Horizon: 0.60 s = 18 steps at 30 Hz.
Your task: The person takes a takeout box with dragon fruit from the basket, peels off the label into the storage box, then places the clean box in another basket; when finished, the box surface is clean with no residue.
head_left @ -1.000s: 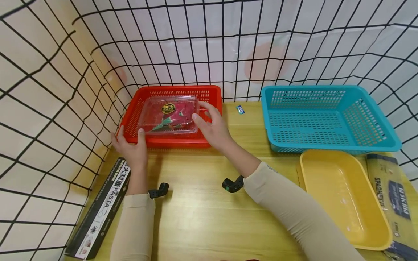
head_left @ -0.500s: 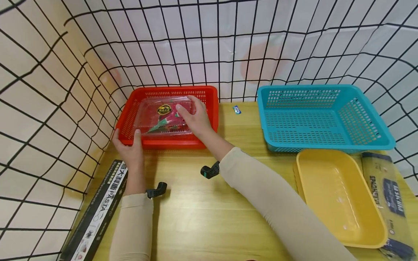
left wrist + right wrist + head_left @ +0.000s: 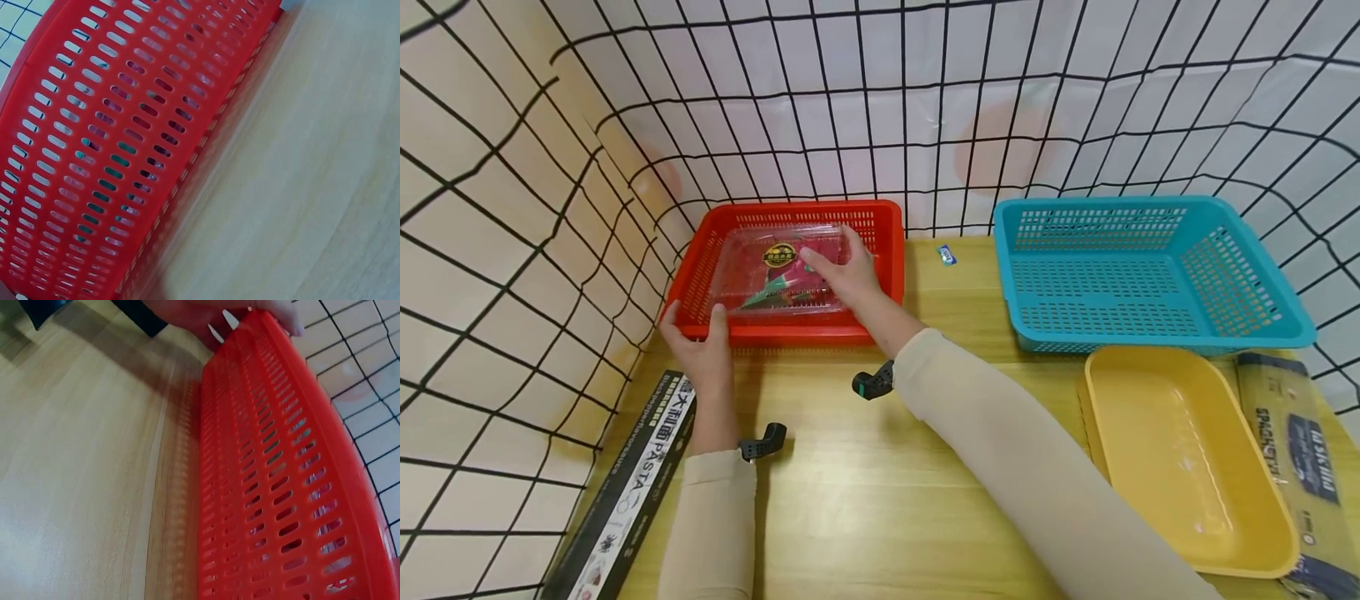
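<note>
In the head view, a clear plastic clamshell box with a round black-and-gold label sits in the red basket. Dark pink and green contents show through its lid. My right hand holds the box's right end, thumb on top of the lid and fingers at the side. My left hand grips the basket's front left corner, thumb over the rim. The right wrist view shows that left hand on the basket rim. Slotted basket wall fills much of the left wrist view, and neither hand's fingers show clearly there.
A black pasta box lies at the left. To the right stand a turquoise basket and a yellow tub, with a spaghetti packet beside it. A small blue packet lies between the baskets. Black wire mesh encloses the back and sides.
My right hand has moved left, its thumb sliding from the clamshell box's right edge further over the lid. My left hand stays at the basket corner. The head view has shifted slightly.
</note>
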{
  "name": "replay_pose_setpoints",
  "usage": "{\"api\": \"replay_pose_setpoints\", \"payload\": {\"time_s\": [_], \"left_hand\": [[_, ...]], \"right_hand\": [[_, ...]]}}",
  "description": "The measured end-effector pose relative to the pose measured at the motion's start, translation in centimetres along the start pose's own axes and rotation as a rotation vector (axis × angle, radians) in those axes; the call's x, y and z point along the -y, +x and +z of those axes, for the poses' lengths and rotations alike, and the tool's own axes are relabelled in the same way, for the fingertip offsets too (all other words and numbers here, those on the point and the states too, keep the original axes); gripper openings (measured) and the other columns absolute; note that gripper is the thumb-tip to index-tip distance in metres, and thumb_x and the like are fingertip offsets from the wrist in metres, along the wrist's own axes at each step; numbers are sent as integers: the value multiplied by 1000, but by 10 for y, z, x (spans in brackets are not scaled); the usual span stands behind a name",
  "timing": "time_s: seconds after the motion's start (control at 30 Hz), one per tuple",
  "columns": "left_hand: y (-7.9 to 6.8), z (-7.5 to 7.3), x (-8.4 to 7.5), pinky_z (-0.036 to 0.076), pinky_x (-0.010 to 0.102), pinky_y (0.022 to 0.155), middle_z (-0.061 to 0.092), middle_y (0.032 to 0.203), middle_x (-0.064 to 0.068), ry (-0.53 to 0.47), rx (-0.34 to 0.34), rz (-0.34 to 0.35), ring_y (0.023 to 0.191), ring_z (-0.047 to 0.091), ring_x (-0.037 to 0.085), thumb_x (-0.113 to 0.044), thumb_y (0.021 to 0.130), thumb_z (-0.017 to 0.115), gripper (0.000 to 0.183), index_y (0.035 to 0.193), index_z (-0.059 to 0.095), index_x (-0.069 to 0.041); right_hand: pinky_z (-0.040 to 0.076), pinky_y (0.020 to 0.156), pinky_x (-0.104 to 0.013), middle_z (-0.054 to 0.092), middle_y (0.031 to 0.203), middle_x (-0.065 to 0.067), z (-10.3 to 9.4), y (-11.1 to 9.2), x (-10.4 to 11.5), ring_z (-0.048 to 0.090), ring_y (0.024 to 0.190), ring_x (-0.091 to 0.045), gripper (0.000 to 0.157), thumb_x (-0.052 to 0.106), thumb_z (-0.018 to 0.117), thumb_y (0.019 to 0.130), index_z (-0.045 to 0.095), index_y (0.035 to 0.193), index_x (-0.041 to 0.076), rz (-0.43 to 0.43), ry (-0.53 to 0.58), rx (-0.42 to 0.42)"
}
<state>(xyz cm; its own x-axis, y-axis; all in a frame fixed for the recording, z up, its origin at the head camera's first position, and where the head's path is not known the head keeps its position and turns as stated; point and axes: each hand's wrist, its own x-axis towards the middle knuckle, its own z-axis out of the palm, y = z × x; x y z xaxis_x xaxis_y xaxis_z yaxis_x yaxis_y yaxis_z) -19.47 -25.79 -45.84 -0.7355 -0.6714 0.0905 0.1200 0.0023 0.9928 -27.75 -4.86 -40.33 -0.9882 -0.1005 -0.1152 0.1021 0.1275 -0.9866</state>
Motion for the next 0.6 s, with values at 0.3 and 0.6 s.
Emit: {"api": "replay_pose_setpoints", "payload": {"time_s": [0.3,0.6], "left_hand": [[0,-3,1,44,40,114,41,156,4,-34,16,-9,137,46,23,-24,94,73,67,150,36,-25],[2,-3,3,44,40,114,42,156,5,-55,29,15,137,46,24,-19,94,71,68,152,35,-20]], "right_hand": [[56,100,-44,51,148,-10,1,2,-4,59,120,-29,91,45,76,90,22,161,32,85,73,39],[46,114,-43,46,155,-6,-1,4,-3,50,135,-28,89,36,76,92,20,161,27,117,66,60]]}}
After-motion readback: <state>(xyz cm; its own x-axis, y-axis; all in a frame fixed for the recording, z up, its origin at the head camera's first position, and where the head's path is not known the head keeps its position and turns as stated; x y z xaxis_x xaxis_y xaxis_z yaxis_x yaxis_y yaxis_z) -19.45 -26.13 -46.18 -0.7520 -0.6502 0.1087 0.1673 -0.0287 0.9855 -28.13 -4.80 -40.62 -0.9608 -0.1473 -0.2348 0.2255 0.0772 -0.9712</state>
